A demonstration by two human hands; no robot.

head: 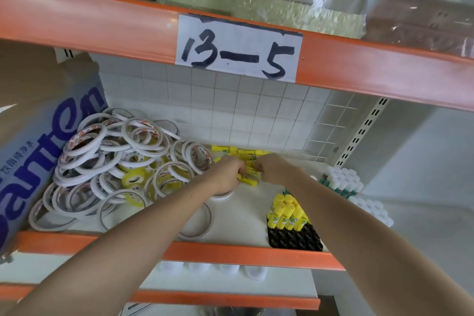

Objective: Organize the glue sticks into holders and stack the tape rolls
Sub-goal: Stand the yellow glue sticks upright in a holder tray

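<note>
Loose yellow glue sticks [238, 152] lie in a heap at the back of the white shelf [246, 209]. My left hand [227, 172] grips several of them, their yellow ends [248, 181] sticking out of its fist. My right hand [269, 168] reaches into the same heap, fingers curled on a stick. A black holder tray [295, 237] at the front right holds several upright yellow glue sticks [284, 213] in its back rows. A tangled pile of white tape rolls [107, 159] with some yellow rolls [133, 179] fills the left of the shelf.
A large blue and white bag [38, 151] leans at the far left. White-capped glue sticks [342, 182] stand at the right edge. An orange beam [128, 25] with a "13-5" label [238, 47] runs overhead. Single tape rolls [197, 223] lie under my left forearm.
</note>
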